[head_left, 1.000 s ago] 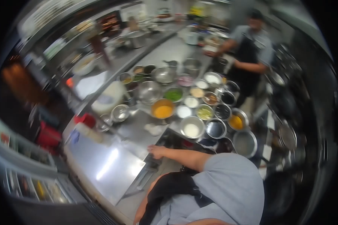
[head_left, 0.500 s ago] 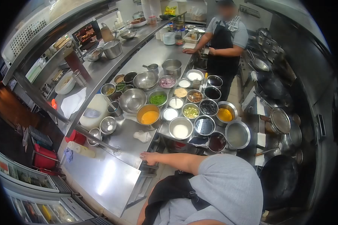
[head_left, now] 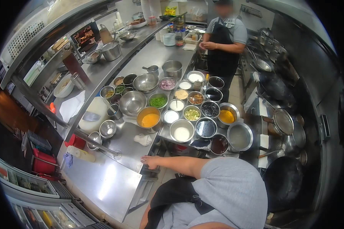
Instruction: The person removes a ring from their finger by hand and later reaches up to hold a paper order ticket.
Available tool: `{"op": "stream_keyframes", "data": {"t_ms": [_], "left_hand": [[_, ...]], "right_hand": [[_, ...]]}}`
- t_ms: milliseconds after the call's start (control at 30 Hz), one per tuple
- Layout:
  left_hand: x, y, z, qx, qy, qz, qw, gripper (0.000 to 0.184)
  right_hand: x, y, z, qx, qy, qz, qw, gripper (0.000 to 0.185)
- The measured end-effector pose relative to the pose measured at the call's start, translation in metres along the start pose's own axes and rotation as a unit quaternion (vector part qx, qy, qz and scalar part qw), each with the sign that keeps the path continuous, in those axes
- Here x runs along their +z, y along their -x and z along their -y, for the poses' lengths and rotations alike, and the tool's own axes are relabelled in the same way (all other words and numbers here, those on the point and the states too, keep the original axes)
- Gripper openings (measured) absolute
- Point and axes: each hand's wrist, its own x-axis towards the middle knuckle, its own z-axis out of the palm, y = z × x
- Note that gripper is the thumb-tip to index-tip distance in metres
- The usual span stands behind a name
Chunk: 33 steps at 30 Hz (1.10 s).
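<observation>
My right hand (head_left: 150,162) rests on the edge of the steel counter (head_left: 122,183), fingers stretched out over the top and holding nothing. Just above it on the counter lies a crumpled white cloth (head_left: 143,139). A steel pot of orange liquid (head_left: 148,120) stands farther back. My left hand is out of view; only bits of arm show at the bottom edge.
Several steel containers of sauces and ingredients crowd the middle, including chopped greens (head_left: 158,100) and sliced onion (head_left: 167,83). A squeeze bottle (head_left: 82,154) lies at left. Woks (head_left: 284,179) line the right. A co-worker (head_left: 225,42) stands at the back.
The co-worker has taken a hand off the counter and brought both hands together in front. My view has shifted slightly; my right hand stays on the counter edge.
</observation>
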Motion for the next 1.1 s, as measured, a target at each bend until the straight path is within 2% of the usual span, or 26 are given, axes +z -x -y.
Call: {"op": "stream_keyframes", "data": {"t_ms": [700, 733, 800, 833, 867, 900, 933, 1000, 1033, 1100], "left_hand": [[0.004, 0.016, -0.021, 0.031, 0.010, -0.003, 0.999, 0.057], [0.003, 0.021, -0.033, 0.045, 0.010, -0.013, 0.999, 0.057], [-0.008, 0.030, -0.048, 0.109, 0.037, -0.023, 0.993, 0.058], [-0.032, 0.024, -0.045, 0.179, 0.080, -0.005, 0.981, 0.066], [-0.037, 0.030, -0.059, 0.225, 0.023, -0.070, 0.972, 0.086], [-0.035, 0.044, -0.079, 0.247, 0.006, -0.115, 0.962, 0.089], [-0.031, 0.057, -0.102, 0.270, -0.013, -0.160, 0.949, 0.093], [-0.028, 0.069, -0.135, 0.295, -0.054, -0.180, 0.937, 0.096], [-0.024, 0.073, -0.150, 0.317, -0.092, -0.195, 0.924, 0.100], [-0.003, 0.073, -0.187, 0.334, -0.109, -0.175, 0.920, 0.101]], "right_hand": [[-0.001, -0.006, -0.007, -0.022, 0.018, 0.012, 1.000, 0.089], [0.001, -0.006, -0.009, -0.042, 0.012, -0.026, 0.999, 0.074], [0.017, -0.031, -0.036, -0.084, -0.041, -0.092, 0.991, 0.051], [-0.003, -0.019, -0.033, -0.085, -0.040, -0.092, 0.991, 0.051], [-0.029, 0.008, -0.020, -0.022, -0.211, -0.095, 0.973, 0.042], [-0.051, 0.037, -0.002, 0.040, -0.378, -0.095, 0.920, 0.034], [-0.062, 0.056, 0.007, 0.039, -0.378, -0.097, 0.920, 0.034], [-0.081, 0.085, 0.024, -0.031, -0.521, -0.151, 0.839, 0.031], [-0.098, 0.102, 0.038, -0.032, -0.521, -0.150, 0.839, 0.031], [-0.128, 0.140, 0.062, -0.082, -0.508, -0.221, 0.828, 0.025]]}}
